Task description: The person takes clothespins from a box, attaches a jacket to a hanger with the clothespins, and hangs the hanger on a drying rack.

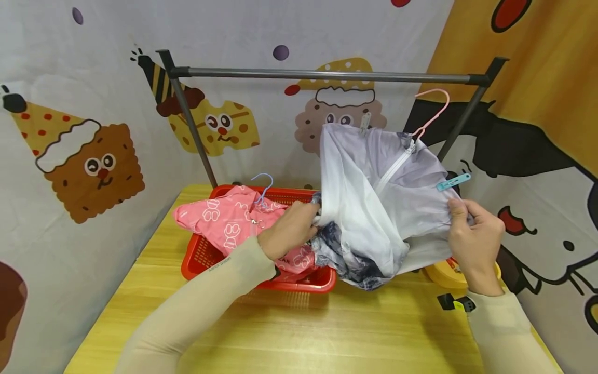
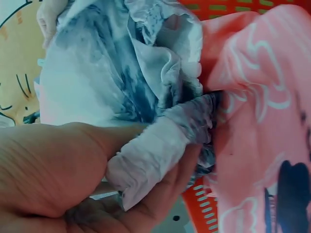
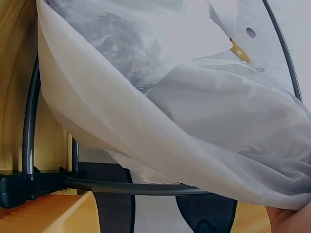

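A pale grey-and-white zip jacket (image 1: 350, 182) with dark tie-dye patches is held up over the table, right of the red basket. It is on a pink hanger (image 1: 447, 98), whose hook stands free below the rack bar. A teal clothespin (image 1: 453, 182) and a whitish clothespin (image 1: 365, 123) are at its shoulders. My left hand (image 1: 290, 226) pinches a gathered, elastic-looking end of the jacket, clearer in the left wrist view as bunched fabric (image 2: 155, 155). My right hand (image 1: 477, 236) grips the jacket's right side, thumb on top. In the right wrist view, cloth (image 3: 194, 111) hides most of the hand.
Below my left forearm, a pink printed garment (image 1: 229, 223) with a blue hanger (image 1: 268, 187) lies in the red basket (image 1: 322, 283). A dark metal rack (image 1: 280, 74) stands behind on the wooden table (image 1: 299, 332). Beside my right hand is a yellow container (image 1: 436, 275), partly hidden.
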A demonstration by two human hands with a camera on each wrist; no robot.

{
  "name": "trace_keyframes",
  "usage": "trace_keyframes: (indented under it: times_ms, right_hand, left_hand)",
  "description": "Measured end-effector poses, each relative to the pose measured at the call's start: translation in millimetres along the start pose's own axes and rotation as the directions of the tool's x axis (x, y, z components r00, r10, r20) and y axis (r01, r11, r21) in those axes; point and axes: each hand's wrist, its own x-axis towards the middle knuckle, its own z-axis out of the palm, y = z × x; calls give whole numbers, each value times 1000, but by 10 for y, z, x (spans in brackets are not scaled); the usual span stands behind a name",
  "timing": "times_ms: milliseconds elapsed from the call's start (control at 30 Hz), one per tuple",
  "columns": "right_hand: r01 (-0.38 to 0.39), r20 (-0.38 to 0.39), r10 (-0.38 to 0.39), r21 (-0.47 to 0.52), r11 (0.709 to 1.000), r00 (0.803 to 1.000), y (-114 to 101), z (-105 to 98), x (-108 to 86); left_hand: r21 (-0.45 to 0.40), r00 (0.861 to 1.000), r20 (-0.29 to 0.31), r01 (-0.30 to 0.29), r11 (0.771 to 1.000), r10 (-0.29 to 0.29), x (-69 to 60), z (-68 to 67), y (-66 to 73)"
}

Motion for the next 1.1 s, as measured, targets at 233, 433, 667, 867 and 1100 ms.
trace_keyframes:
  times_ms: [233,433,667,867,1100]
  right_hand:
    - [11,-21,-12,-24,1000,1000,0,10,30]
    - [19,-24,-19,-18,1000,1000,-35,20,58]
    - [22,-35,-23,-21,1000,999,-67,-3,66]
    - [19,-60,-21,-35,999,998,-45,-17,71]
    - [33,-82,-38,-65,997,996,-4,-20,51]
  left_hand:
    - [-2,992,-122,-39,999,39,-20,-300,388]
    - [-85,979,-202,-36,996,18,76,-311,530]
    - [-153,970,-243,-37,988,-1,229,-286,723]
    - [-193,975,-222,-58,980,14,415,-160,792]
    - [-114,991,59,-111,987,118,583,165,694]
